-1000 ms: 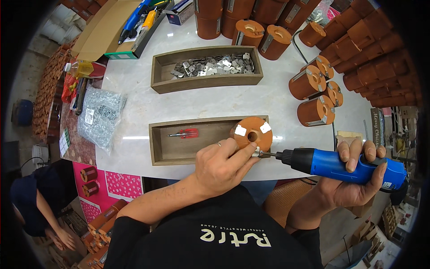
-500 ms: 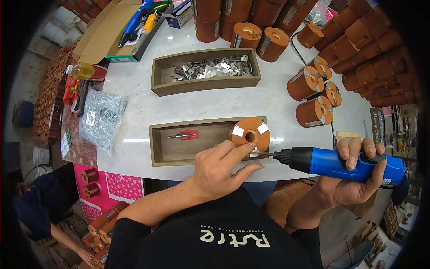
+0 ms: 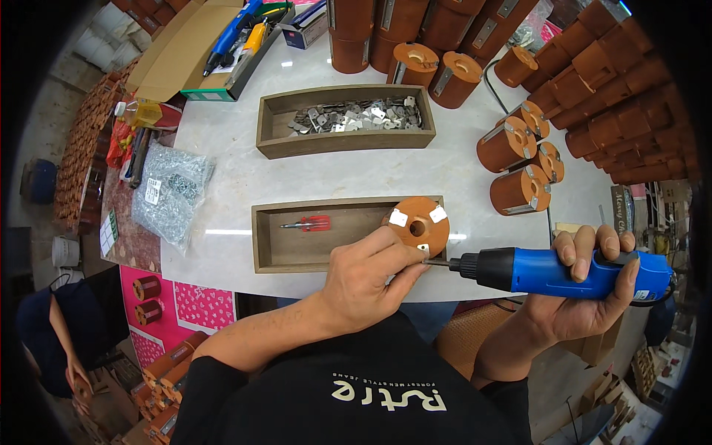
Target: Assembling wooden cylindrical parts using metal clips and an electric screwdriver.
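Observation:
My right hand [image 3: 586,285] is wrapped round a blue electric screwdriver [image 3: 538,269], its bit pointing left. My left hand [image 3: 374,273] has thumb and forefinger pinched together at the bit's tip; whatever they hold is too small to make out. Just beyond these fingers, a reddish-brown cylinder [image 3: 432,231] with a central hole shows its round end face, which bears three small light metal plates. It overlaps the right end of a shallow wooden tray [image 3: 348,202]. Inside that tray lies a small screwdriver [image 3: 315,223] with a red handle.
Farther back, a second wooden tray [image 3: 271,148] holds many small metal plates [image 3: 363,116]. Brown cylinders [image 3: 521,190] stand at the right and along the back. A plastic bag of screws [image 3: 172,194] lies at left, near an open cardboard box [image 3: 167,63]. Another person's hand [image 3: 80,382] shows lower left.
My left forefinger has drawn back from the cylinder's face and closed against the thumb by the bit. The plate nearest me now shows. The other person's arm has shifted left.

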Demonstrator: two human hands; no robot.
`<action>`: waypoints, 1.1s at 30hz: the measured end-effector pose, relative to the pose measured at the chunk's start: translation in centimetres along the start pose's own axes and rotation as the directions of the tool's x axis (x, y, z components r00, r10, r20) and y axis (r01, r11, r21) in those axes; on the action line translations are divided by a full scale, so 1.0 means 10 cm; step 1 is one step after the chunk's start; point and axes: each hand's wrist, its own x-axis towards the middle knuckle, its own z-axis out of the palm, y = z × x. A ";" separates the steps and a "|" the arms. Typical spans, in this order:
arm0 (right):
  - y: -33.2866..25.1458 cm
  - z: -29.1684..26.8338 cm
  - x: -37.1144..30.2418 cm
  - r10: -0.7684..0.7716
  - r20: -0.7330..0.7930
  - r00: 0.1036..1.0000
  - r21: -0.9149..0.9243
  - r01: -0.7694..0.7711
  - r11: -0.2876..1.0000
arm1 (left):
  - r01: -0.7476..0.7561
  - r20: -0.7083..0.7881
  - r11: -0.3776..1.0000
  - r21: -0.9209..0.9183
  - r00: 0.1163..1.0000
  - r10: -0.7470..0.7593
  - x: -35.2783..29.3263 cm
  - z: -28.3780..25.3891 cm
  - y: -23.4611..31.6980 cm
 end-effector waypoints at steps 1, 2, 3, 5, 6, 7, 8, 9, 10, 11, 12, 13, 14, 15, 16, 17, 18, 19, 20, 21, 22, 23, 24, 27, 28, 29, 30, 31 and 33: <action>-0.01 0.02 0.00 -0.007 0.022 1.000 -0.024 0.008 1.000 | -0.020 0.005 1.000 0.014 1.000 0.020 0.01 0.00 0.00; -0.02 0.04 0.01 -0.014 0.043 0.999 -0.049 0.016 0.999 | -0.021 0.019 0.999 0.028 1.000 0.021 0.03 0.00 0.01; -0.01 0.06 0.02 -0.015 0.069 0.998 -0.068 0.019 0.998 | -0.019 0.028 0.999 0.048 0.999 0.018 0.04 0.00 0.02; -0.01 0.13 0.04 -0.025 0.123 0.992 -0.114 0.039 0.993 | -0.014 0.038 0.998 0.058 0.999 0.012 0.06 0.00 0.01; -0.01 0.17 0.05 -0.028 0.150 0.988 -0.137 0.049 0.989 | -0.010 0.040 0.999 0.048 0.999 0.008 0.07 0.00 -0.01; -0.01 0.23 0.06 -0.015 0.173 0.985 -0.175 0.046 0.984 | -0.005 0.041 0.999 0.039 0.999 0.003 0.07 0.01 -0.02; -0.01 0.29 0.07 -0.001 0.195 0.981 -0.213 0.043 0.976 | 0.021 0.054 0.999 0.035 0.998 -0.023 0.06 0.02 -0.02; -0.01 0.32 0.08 0.013 0.216 0.976 -0.252 0.043 0.967 | 0.046 0.068 0.998 0.031 0.997 -0.048 0.06 0.03 -0.02; 0.01 0.25 0.08 -0.029 0.216 0.976 -0.282 0.091 0.955 | 0.071 0.082 0.997 0.026 0.994 -0.072 0.06 0.03 -0.02; 0.02 0.26 0.09 -0.025 0.224 0.974 -0.308 0.095 0.947 | 0.080 0.116 0.995 0.066 0.989 -0.087 0.07 0.01 -0.01; 0.03 0.28 0.10 -0.020 0.230 0.973 -0.335 0.098 0.937 | 0.089 0.151 0.991 0.105 0.983 -0.105 0.09 -0.02 0.02; 0.04 0.32 0.10 -0.014 0.236 0.972 -0.362 0.101 0.927 | 0.096 0.186 0.985 0.143 0.975 -0.122 0.10 -0.04 0.03; 0.04 0.39 0.09 0.030 0.241 0.970 -0.319 0.050 0.946 | 0.100 0.184 0.987 0.129 0.975 -0.122 0.10 -0.02 0.01; 0.07 0.41 0.09 0.036 0.246 0.969 -0.325 0.048 0.945 | 0.107 0.170 0.986 0.125 0.977 -0.127 0.07 -0.01 -0.02; 0.10 0.42 0.10 0.041 0.251 0.967 -0.331 0.046 0.943 | 0.114 0.157 0.986 0.120 0.979 -0.132 0.05 -0.01 -0.05; 0.13 0.43 0.11 0.046 0.256 0.965 -0.337 0.044 0.940 | 0.120 0.146 0.985 0.121 0.980 -0.138 0.04 -0.01 -0.06; 0.14 0.42 0.11 0.046 0.252 0.967 -0.345 0.045 0.938 | 0.121 0.145 0.986 0.117 0.980 -0.138 0.04 0.00 -0.06; 0.14 0.41 0.11 0.047 0.247 0.968 -0.352 0.044 0.935 | 0.123 0.143 0.986 0.113 0.980 -0.138 0.04 0.00 -0.06; 0.14 0.42 0.11 0.051 0.249 0.967 -0.360 0.044 0.932 | 0.125 0.156 0.984 0.125 0.977 -0.144 0.06 0.00 -0.05; 0.15 0.42 0.11 0.053 0.255 0.966 -0.364 0.045 0.930 | 0.128 0.168 0.982 0.137 0.974 -0.151 0.07 -0.01 -0.04; 0.15 0.42 0.11 0.056 0.261 0.964 -0.367 0.046 0.929 | 0.132 0.179 0.980 0.150 0.971 -0.158 0.07 -0.02 -0.03; 0.16 0.42 0.11 0.056 0.270 0.961 -0.368 0.050 0.929 | 0.124 0.168 0.981 0.152 0.975 -0.149 0.07 -0.01 -0.04; 0.16 0.42 0.11 0.056 0.277 0.959 -0.371 0.053 0.927 | 0.117 0.155 0.981 0.153 0.978 -0.141 0.05 0.01 -0.05; 0.18 0.44 0.11 0.055 0.297 0.953 -0.385 0.067 0.920 | 0.096 0.140 0.980 0.173 0.983 -0.121 0.05 0.02 -0.06; 0.18 0.44 0.10 0.057 0.300 0.952 -0.393 0.069 0.917 | 0.088 0.139 0.979 0.183 0.984 -0.114 0.06 0.02 -0.06; 0.18 0.45 0.10 0.061 0.301 0.952 -0.402 0.068 0.913 | 0.088 0.136 0.979 0.182 0.984 -0.114 0.05 0.02 -0.07; 0.18 0.46 0.10 0.063 0.306 0.950 -0.408 0.071 0.910 | 0.089 0.131 0.979 0.182 0.985 -0.113 0.05 0.03 -0.08; 0.19 0.46 0.10 0.066 0.310 0.948 -0.414 0.073 0.907 | 0.089 0.126 0.979 0.182 0.986 -0.113 0.05 0.03 -0.08; 0.20 0.49 0.09 0.067 0.317 0.946 -0.437 0.083 0.896 | 0.075 0.112 0.982 0.175 0.989 -0.096 0.04 0.04 -0.09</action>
